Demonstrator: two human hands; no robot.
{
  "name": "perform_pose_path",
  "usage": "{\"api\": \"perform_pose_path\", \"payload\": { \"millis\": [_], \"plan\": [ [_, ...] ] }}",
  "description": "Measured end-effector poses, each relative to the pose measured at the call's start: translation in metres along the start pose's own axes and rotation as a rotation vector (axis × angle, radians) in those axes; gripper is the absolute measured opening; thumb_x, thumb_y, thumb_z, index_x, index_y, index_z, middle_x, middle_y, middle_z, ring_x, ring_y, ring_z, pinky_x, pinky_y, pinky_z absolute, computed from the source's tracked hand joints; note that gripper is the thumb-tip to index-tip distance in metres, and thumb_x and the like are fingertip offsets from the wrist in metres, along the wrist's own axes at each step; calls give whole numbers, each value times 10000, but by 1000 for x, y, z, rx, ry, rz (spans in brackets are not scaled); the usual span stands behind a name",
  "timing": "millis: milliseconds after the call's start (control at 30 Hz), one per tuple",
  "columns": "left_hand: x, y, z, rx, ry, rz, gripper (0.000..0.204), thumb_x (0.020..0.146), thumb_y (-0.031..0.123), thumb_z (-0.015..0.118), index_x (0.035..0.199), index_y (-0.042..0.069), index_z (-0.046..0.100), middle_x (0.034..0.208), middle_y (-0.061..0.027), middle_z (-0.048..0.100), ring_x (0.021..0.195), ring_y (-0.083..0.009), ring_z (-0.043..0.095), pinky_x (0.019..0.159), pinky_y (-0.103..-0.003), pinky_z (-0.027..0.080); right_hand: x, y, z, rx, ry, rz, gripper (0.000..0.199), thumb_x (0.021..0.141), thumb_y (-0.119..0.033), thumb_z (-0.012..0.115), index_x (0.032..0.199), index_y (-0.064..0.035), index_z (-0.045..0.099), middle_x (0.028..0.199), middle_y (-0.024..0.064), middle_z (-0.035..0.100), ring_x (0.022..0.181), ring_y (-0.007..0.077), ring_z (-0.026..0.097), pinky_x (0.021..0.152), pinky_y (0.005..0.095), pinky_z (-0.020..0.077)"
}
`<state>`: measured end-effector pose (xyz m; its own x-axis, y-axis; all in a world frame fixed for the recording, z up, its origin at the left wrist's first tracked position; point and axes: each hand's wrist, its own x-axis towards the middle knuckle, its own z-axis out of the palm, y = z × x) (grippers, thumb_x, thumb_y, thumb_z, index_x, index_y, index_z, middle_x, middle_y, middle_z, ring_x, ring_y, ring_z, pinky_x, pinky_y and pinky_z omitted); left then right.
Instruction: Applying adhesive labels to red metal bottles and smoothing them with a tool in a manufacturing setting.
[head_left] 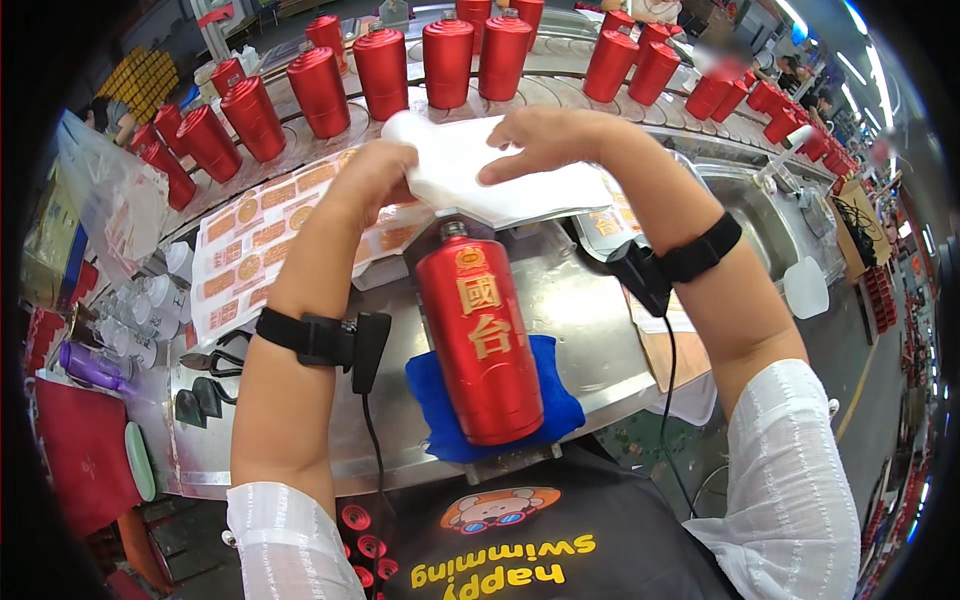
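A red bottle [480,370] with gold characters and a dark metallic neck lies on its side in front of me. Under its base is a blue cloth [560,390], and its neck points away from me. Beyond the neck, my left hand [378,178] is closed on the left edge of a white sheet [465,170]. Motion blurs the sheet, so I cannot tell paper from cloth. Over the sheet's right part hovers my right hand [550,145], thumb and fingers apart. Printed decal sheets [255,240] with gold and red designs lie beside and partly beneath my left arm.
Several red bottles [448,65] stand along a conveyor [560,85] at the back. Pliers [222,360] and clear cups [150,310] sit on the left of the metal table [600,300]. At the right is a sink [745,215]. Cables hang from both forearm straps.
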<state>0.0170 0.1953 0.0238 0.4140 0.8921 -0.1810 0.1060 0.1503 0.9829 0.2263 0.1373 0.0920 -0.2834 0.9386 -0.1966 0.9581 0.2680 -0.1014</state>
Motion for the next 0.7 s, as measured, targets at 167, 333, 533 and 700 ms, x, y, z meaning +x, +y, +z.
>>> {"api": "perform_pose_path", "payload": {
  "millis": [167,333,533,700],
  "plan": [
    [1,39,20,-427,-43,105,247,921,97,506,1090,-77,557,1058,-167,635,965,-278,658,867,-377,555,12,-10,15,-6,274,-11,417,858,-352,634,1028,26,672,953,190,692,825,306,679,749,432,505],
    [-41,57,8,-347,-208,305,269,946,197,544,1115,-9,579,1099,-121,629,1048,-249,617,894,-353,513,-18,53,-12,1097,492,272,310,872,-181,602,1084,45,622,974,147,688,863,240,700,726,372,575],
    [-105,41,-5,-168,-56,272,281,959,240,534,1133,24,577,1099,-88,624,1015,-199,613,846,-301,494,-33,108,-44,1344,714,79,316,890,-140,607,1174,-4,588,1064,128,672,930,251,667,825,395,553],
    [-141,14,6,-124,-27,263,297,963,235,537,1170,23,559,1108,-82,612,996,-191,618,830,-298,489,-74,153,-41,1596,880,-103,236,902,-95,568,1107,20,593,1004,121,670,898,225,670,809,369,560]
  ]
}}
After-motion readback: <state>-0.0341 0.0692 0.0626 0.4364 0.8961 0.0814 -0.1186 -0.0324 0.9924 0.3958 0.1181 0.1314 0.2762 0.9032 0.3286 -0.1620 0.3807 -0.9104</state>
